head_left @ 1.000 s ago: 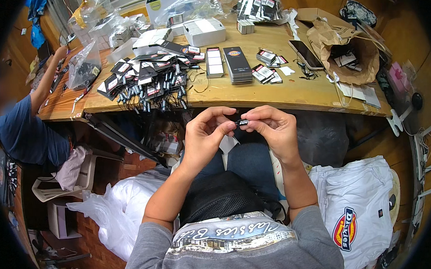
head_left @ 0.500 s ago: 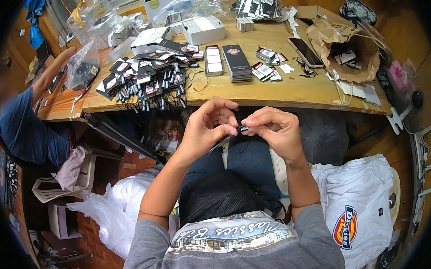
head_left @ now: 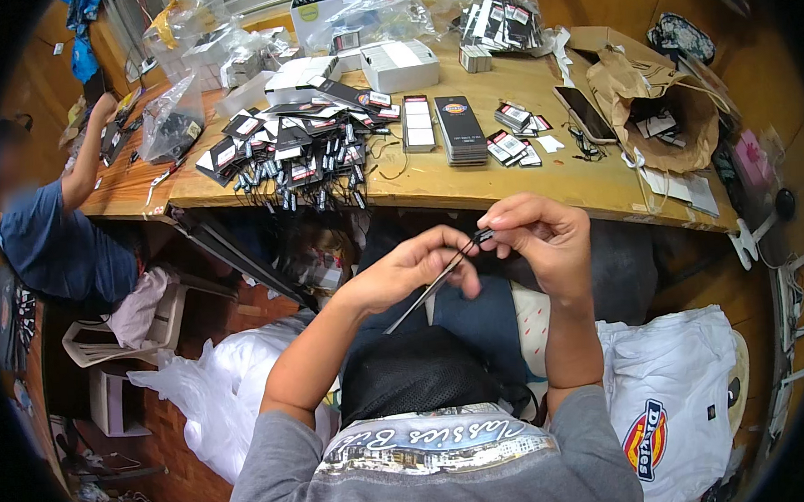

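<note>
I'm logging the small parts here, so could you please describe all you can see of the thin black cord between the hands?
The thin black cord is dark, slim and pulled straight. It slants from a small dark end piece pinched by the right hand down-left past the left hand, which grips it partway. Its lower end hangs free over the lap, below the table edge. Its material is unclear.

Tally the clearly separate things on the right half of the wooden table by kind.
Brown paper bag: 1
Dark phone lying flat: 1
Long black flat box: 1
White tray of small cards: 1
Total: 4
The loose black tags near them overlap too much to count.
</note>
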The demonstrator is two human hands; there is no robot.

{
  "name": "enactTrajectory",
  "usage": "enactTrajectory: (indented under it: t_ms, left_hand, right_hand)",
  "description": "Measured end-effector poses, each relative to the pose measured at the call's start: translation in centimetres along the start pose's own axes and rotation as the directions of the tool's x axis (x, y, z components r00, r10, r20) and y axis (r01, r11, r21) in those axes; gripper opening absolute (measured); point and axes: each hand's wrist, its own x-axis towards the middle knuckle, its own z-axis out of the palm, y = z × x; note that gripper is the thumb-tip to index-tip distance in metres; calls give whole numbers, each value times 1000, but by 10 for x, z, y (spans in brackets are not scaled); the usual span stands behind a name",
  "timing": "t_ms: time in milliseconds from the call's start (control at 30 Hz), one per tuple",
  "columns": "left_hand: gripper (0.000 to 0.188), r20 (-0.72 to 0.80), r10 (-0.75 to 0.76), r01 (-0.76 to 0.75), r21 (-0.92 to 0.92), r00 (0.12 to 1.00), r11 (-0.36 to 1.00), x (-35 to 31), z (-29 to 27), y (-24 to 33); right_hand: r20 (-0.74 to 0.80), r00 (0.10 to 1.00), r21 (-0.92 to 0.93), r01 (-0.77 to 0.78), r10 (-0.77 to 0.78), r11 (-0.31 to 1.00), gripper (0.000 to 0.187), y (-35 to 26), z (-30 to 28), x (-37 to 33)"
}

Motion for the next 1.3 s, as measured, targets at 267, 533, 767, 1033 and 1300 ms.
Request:
enactTrajectory:
  t_ms: [267,533,767,1033,1300]
  left_hand:
    - [18,-446,73,196,526,892,827,-26,-5,45]
    - [13,43,743,239,933,668,-269,26,-92,135]
    - [29,-168,311,305,827,935,-472,66,-143,132]
    - [82,-417,78,420,853,905,-309,146,-184,84]
    - [57,-207,359,311,914,910,-261,138,-176,79]
  right_hand:
    - [45,979,-140,-193,201,971,16,-20,-9,14]
    - [70,976,-331,-171,206,928,10,28,10,62]
    - [-125,955,-736,-272,270,620,39,72,-86,148]
    - [146,734,-922,-141,663,360,75,101,-94,208]
    - [118,873,-962,-16,473,271,61,94,-82,204]
